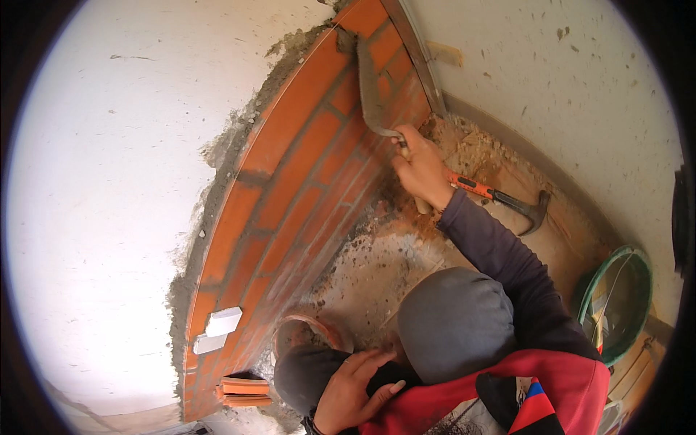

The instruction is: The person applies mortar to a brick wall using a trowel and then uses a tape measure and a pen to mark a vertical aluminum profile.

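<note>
My right hand [422,168] is closed around the handle of a mortar-smeared trowel [368,87]. The blade reaches up along the orange brick wall [290,206], its far end beside a dab of grey mortar [346,42] near the wall's far end. Grey mortar fills the joints between the bricks. A rough mortar strip [230,156] runs between the bricks and the white wall surface. My left hand [355,388] lies on my dark-clothed left leg with its fingers apart and holds nothing.
An orange-and-black claw hammer [511,203] lies on the dusty floor right of my right hand. A green bucket [612,312] stands at the right. An orange tub [337,330] is by my left knee, near stacked bricks [243,390]. White pieces [219,328] sit against the brickwork.
</note>
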Motion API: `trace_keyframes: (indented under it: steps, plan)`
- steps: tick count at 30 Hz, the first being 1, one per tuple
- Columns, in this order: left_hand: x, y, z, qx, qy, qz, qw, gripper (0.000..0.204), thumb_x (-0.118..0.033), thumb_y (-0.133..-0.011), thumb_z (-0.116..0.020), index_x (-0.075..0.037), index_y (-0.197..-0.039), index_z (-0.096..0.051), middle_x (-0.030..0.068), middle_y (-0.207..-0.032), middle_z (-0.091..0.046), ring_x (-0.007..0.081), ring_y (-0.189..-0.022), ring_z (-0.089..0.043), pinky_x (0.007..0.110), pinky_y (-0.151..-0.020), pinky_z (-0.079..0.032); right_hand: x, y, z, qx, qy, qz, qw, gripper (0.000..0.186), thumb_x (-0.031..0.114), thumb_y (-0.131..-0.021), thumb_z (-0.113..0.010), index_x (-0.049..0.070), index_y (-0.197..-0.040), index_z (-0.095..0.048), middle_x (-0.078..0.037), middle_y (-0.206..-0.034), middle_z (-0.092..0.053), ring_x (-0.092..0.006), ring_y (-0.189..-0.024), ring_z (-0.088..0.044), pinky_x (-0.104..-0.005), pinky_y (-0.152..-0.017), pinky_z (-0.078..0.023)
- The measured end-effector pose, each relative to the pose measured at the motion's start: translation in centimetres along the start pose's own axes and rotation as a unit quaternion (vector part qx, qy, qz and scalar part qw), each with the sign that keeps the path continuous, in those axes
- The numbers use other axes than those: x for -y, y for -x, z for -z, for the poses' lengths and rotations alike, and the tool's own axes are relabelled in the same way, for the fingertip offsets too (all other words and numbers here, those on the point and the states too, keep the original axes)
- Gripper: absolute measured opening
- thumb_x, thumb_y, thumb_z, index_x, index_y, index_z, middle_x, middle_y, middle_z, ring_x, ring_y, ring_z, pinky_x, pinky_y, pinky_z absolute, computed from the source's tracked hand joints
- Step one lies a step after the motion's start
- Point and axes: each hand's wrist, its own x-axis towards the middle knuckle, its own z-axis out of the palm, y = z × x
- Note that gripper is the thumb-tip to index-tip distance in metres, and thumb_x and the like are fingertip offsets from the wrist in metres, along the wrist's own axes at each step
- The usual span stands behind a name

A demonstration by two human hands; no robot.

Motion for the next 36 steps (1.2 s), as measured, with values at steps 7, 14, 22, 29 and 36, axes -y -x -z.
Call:
trace_keyframes:
  steps: [7,14,22,29,36]
  plan:
    - [1.0,0.2,-0.4,-0.012,-0.011,-0.019,1.000,0.050,-0.024,-0.087,-0.076,-0.004,-0.130,-0.061,0.0205,-0.128,-0.062,0.0388,-0.118,-0.060,0.043,-0.102,-0.048,-0.7,1.6,0.3,0.032,0.044,-0.004,0.999,0.034,0.001,-0.082,-0.060,0.006,-0.115,-0.053,-0.014,-0.094,-0.065,-0.0340,-0.081,-0.065,-0.0419,-0.072,-0.049]
    - [0.3,-0.1,-0.2,-0.006,-0.006,-0.003,1.000,0.049,-0.024,-0.087,-0.076,-0.004,-0.129,-0.061,0.0206,-0.127,-0.062,0.0392,-0.117,-0.060,0.043,-0.102,-0.048,1.4,1.4,1.3,0.051,-0.172,-0.059,0.982,0.027,0.002,-0.087,-0.060,0.003,-0.113,-0.052,-0.008,-0.083,-0.058,-0.0203,-0.064,-0.060,-0.0380,-0.058,-0.049]
    - [0.6,0.4,-0.1,-0.006,-0.013,-0.005,1.000,0.051,-0.026,-0.087,-0.077,-0.004,-0.130,-0.061,0.0218,-0.127,-0.062,0.0403,-0.117,-0.060,0.044,-0.102,-0.048,6.3,1.1,-0.5,0.111,-0.452,-0.276,0.841,0.021,0.002,-0.091,-0.055,0.003,-0.111,-0.051,-0.003,-0.074,-0.051,-0.0118,-0.045,-0.051,-0.0305,-0.039,-0.044]
    - [0.8,0.6,0.0,-0.006,-0.008,-0.002,1.000,0.051,-0.027,-0.088,-0.076,-0.004,-0.130,-0.061,0.0223,-0.127,-0.062,0.0398,-0.118,-0.060,0.044,-0.102,-0.048,6.3,1.3,-1.4,0.116,-0.406,-0.256,0.869,0.025,0.003,-0.091,-0.052,0.003,-0.116,-0.051,-0.004,-0.075,-0.051,-0.0117,-0.049,-0.053,-0.0315,-0.040,-0.046]
    - [2.1,0.7,-0.4,-0.014,-0.017,-0.021,1.000,0.050,-0.028,-0.088,-0.076,-0.004,-0.130,-0.062,0.0225,-0.127,-0.062,0.0401,-0.118,-0.060,0.044,-0.102,-0.048,6.7,1.9,-1.8,0.106,-0.376,-0.265,0.882,0.024,0.004,-0.092,-0.053,0.002,-0.116,-0.051,-0.003,-0.073,-0.050,-0.0113,-0.049,-0.054,-0.0314,-0.040,-0.046]
